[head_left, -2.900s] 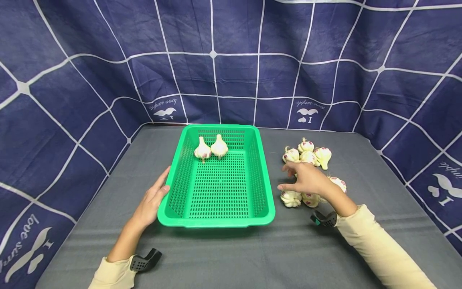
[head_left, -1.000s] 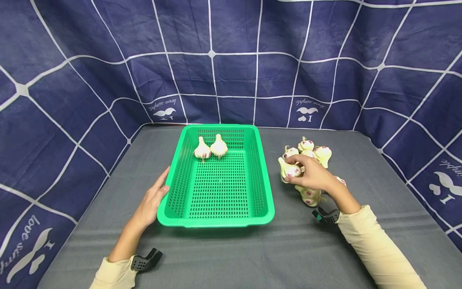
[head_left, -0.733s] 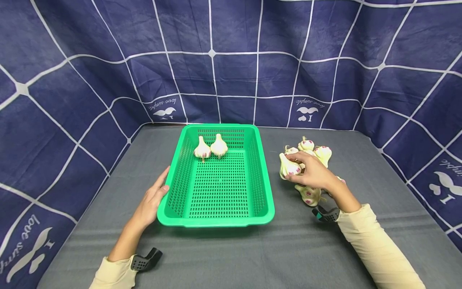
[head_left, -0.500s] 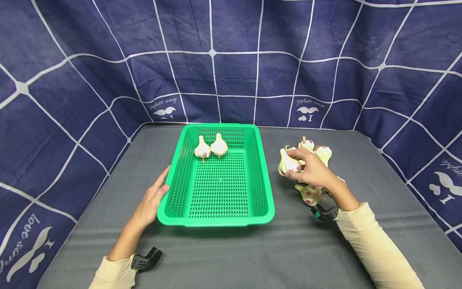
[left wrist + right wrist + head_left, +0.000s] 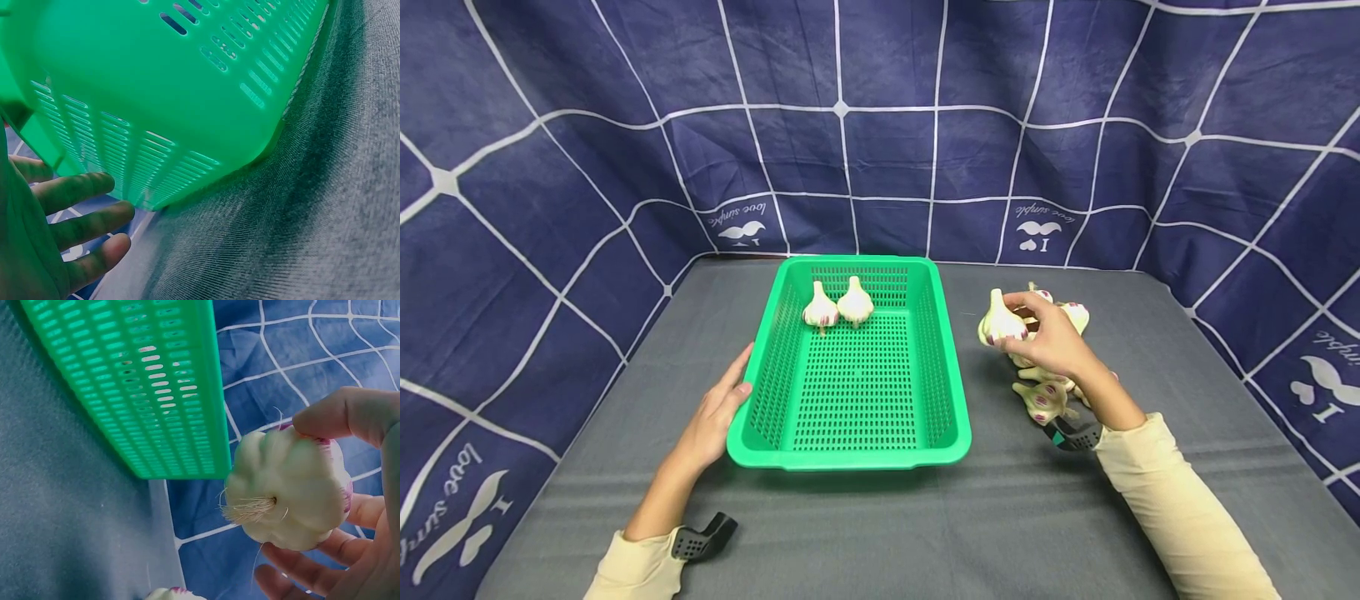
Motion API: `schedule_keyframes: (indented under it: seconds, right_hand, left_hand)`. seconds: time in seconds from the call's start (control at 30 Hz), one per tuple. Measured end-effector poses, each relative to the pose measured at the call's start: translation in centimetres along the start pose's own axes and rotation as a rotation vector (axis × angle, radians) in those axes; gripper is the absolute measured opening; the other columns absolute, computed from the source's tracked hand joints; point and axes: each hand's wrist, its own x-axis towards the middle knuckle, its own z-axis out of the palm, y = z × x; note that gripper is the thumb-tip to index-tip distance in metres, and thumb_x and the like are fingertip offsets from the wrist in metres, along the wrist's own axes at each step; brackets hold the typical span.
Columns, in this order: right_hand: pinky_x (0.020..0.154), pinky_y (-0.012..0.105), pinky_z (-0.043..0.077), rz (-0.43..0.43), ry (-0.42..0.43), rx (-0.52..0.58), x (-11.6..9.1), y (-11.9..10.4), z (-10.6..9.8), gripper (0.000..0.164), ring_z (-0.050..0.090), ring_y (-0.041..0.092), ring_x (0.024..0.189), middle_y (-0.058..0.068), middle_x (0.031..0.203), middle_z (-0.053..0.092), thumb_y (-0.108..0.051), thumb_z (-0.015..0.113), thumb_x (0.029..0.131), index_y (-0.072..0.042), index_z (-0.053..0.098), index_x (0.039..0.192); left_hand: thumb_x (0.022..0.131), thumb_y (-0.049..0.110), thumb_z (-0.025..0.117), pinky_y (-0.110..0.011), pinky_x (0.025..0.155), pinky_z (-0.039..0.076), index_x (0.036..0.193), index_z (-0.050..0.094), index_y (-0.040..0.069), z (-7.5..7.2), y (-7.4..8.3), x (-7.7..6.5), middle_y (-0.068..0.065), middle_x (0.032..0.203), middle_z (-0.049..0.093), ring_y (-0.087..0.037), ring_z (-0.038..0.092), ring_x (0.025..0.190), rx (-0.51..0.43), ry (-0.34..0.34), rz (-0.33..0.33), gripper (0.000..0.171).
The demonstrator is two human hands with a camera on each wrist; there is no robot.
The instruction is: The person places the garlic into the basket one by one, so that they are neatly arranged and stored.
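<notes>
Presently the left hand [image 5: 709, 421] is nearest, fingers extended and spread at the left side of the green basket [image 5: 850, 459]; contact probably light, hard to judge. Loose garlic [image 5: 1043, 403] lies on the table [image 5: 880, 533], to the basket's right. Right hand [image 5: 1051, 335], well apart from the left, pinches one bulb [image 5: 997, 323] in the air beside the basket's right rim. For a sound hold: thumb and fingers opposed round the widest part, gentle pressure, neighbours cleared before any sideways shift. Farthest, two bulbs [image 5: 855, 305] sit toward the basket's far edge. Hidden: part of the pile, behind the right hand, so no count; table's near edge cut off.
</notes>
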Motion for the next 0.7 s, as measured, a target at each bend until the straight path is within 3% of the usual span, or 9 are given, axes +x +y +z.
schedule_keyframes:
  seconds: [0.2, 0.43, 0.7]
  right_hand:
    - [0.074, 0.02, 0.045, 0.021, 0.013, 0.033, 0.3, -0.6, -0.1, 0.054, 0.059, 0.031, 0.09, 0.02, 0.109, 0.065, -0.005, 0.078, 0.075, 0.008, 0.059, 0.124]
    - [0.071, 0.016, 0.046, 0.004, 0.023, 0.049, 0.4, -0.8, 0.2, 0.053, 0.059, 0.026, 0.087, 0.019, 0.109, 0.065, -0.005, 0.078, 0.074, 0.007, 0.06, 0.122]
    - [0.075, 0.014, 0.046, -0.017, 0.035, 0.055, 1.0, -1.3, 0.4, 0.053, 0.061, 0.031, 0.094, 0.022, 0.113, 0.062, -0.003, 0.079, 0.075, 0.009, 0.057, 0.121]
  left_hand:
    - [0.104, 0.009, 0.037, -0.006, 0.103, 0.022, 0.153, 0.029, -0.002, 0.0, 0.2, -0.1, -0.027, 0.15, 0.037, 0.006, 0.033, 0.129, 0.006, 0.001, -0.006, 0.052]
    - [0.103, 0.009, 0.039, -0.006, 0.101, 0.023, 0.154, 0.031, 0.001, 0.1, 0.5, -0.2, -0.026, 0.15, 0.038, -0.024, 0.037, 0.134, 0.004, 0.006, -0.029, 0.052]
    - [0.103, 0.009, 0.038, -0.006, 0.103, 0.022, 0.154, 0.03, 0.0, -0.1, 0.4, -0.2, -0.026, 0.151, 0.037, -0.006, 0.034, 0.133, 0.008, 0.0, -0.024, 0.052]
